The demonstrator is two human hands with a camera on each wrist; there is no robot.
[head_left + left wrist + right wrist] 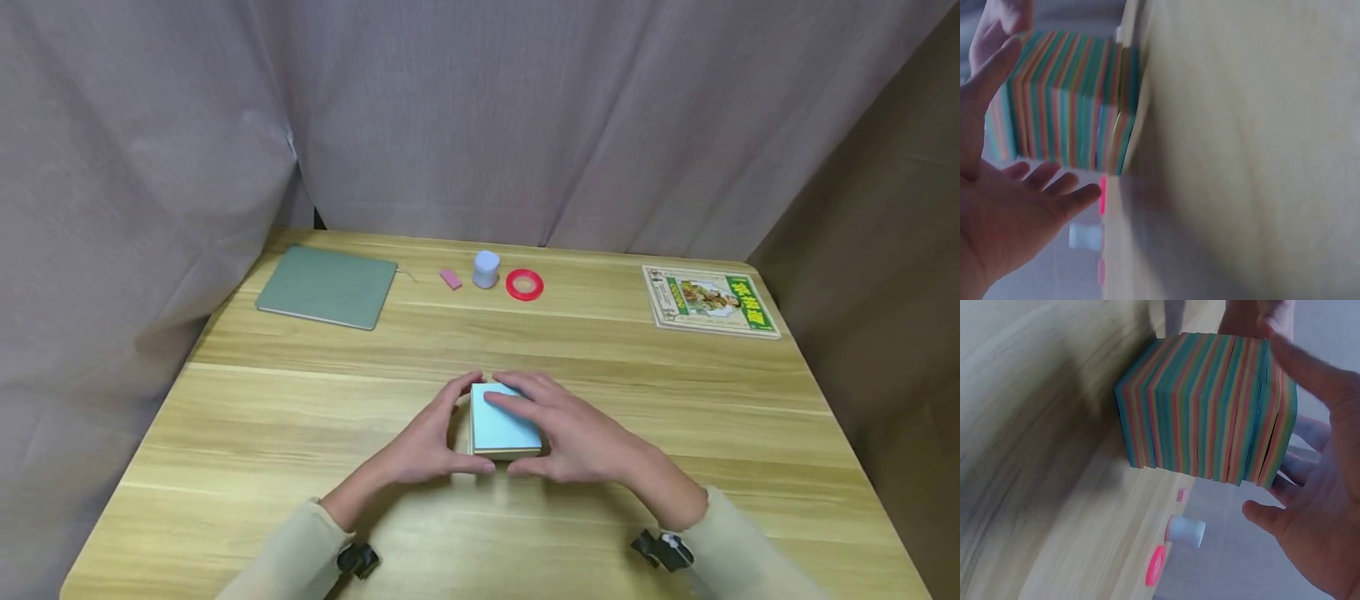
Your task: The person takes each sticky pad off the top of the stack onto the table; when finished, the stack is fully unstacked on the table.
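A square stack of coloured note paper (501, 429) stands on the wooden table, a light blue sheet on top. Its sides show green, pink and orange stripes in the left wrist view, the layers of the stack (1072, 106) slightly uneven. Around the left side curves my left hand (420, 442), with a gap between palm and paper; its thumb lies near the front edge. My right hand (581, 437) spans the right side, its index finger over the top sheet and its thumb by the front. In the right wrist view several right fingers are partly hidden behind the stack (1204, 419).
Along the back of the table (300, 400) lie a green notebook (326, 286), a pink eraser (451, 278), a small pale blue container (486, 270) and a red tape roll (525, 297). Illustrated booklets (708, 302) lie at the back right. Grey curtains (480, 125) hang behind.
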